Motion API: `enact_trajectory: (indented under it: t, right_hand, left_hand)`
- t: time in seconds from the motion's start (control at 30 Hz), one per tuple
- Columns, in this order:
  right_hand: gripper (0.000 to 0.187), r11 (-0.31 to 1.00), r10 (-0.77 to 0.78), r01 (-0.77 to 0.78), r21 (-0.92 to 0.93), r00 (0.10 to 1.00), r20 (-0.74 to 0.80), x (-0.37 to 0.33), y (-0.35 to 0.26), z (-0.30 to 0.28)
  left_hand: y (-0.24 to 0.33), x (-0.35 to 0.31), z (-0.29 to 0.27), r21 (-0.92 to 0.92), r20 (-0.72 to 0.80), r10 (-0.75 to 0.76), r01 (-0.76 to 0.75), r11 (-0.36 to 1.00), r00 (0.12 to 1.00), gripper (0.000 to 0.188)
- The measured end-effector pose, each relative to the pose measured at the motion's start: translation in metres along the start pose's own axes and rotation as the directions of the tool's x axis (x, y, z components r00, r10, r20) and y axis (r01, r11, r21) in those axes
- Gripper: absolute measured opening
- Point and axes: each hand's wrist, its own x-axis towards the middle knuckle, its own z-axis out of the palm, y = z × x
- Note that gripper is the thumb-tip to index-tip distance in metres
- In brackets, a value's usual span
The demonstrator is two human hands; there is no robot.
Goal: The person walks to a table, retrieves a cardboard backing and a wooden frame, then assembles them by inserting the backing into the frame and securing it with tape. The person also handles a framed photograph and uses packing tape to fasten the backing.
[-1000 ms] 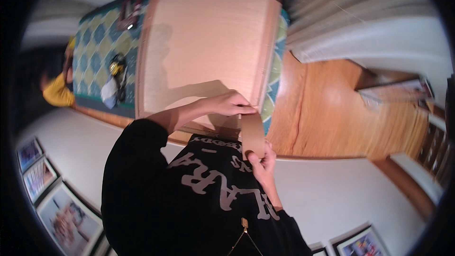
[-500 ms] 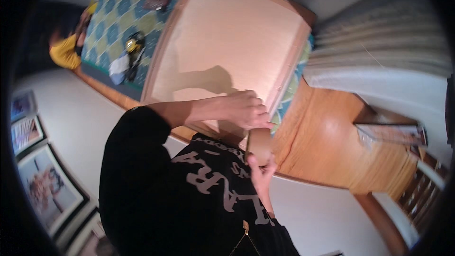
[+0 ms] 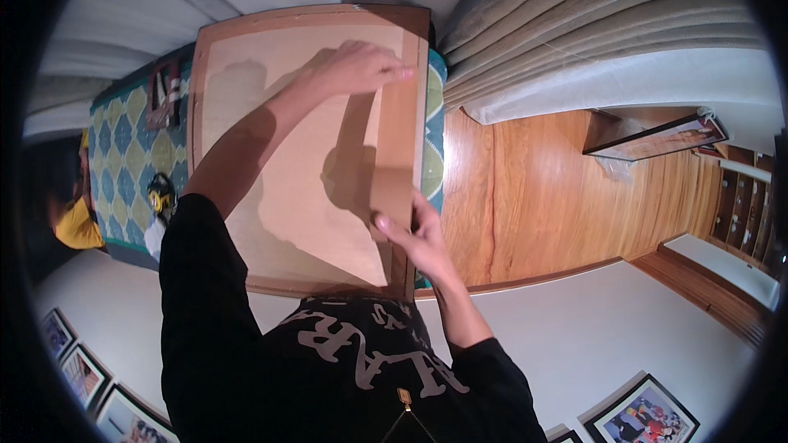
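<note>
A large flat panel (image 3: 295, 164) with brown tape along its edges lies in front of me on a bed-like surface. My left hand (image 3: 365, 70) reaches to its far right part, fingers pinched on the end of a brown tape strip (image 3: 398, 119). The strip runs stretched toward me beside the panel's right edge, down to a roll of brown tape (image 3: 392, 190). Near the panel's right side, my right hand (image 3: 423, 238) grips that roll, thumb on the near side. Whether the strip touches the panel, I cannot tell.
Blue-green patterned cloth (image 3: 119, 152) lies under the panel; a yellow-and-black tool (image 3: 161, 194) rests there at left. Someone in a yellow sleeve (image 3: 78, 226) is at far left. Grey curtains (image 3: 574, 25) hang at right, above a wooden floor (image 3: 533, 197) and a leaning framed picture (image 3: 657, 138).
My left hand has moved away from my right, drawing a long tape strip off the roll. Both hands are now over the panel's right side. The view has turned and shifted.
</note>
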Motion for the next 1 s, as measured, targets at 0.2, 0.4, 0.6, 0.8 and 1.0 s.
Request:
enact_trajectory:
  t: [0.2,0.4,0.6,0.8,1.0]
  right_hand:
    - [0.036,0.99,0.049,-0.037,0.137,0.995,-0.089,0.109,-0.014,-0.021]
    - [0.033,0.984,0.064,-0.037,0.176,0.986,-0.151,0.144,-0.019,-0.028]
    - [0.032,0.979,0.053,-0.021,0.202,0.987,-0.152,0.152,-0.014,-0.029]
    - [0.031,0.977,0.073,-0.035,0.21,0.982,-0.175,0.146,-0.022,-0.026]
    - [0.031,0.977,0.045,-0.008,0.212,0.985,-0.167,0.146,-0.018,-0.03]
  left_hand:
    - [-0.058,0.079,0.018,0.351,-0.211,0.004,0.072,0.934,0.977,0.037]
    - [-0.089,0.112,0.057,0.404,-0.54,0.081,0.173,0.898,0.838,0.038]
    - [-0.1,0.119,0.055,0.085,-0.526,0.073,-0.033,0.996,0.848,0.023]
    - [-0.117,0.131,0.053,-0.072,-0.478,0.078,-0.127,0.989,0.875,0.013]
    - [-0.108,0.131,0.049,-0.141,-0.44,0.02,-0.091,0.986,0.898,0.014]
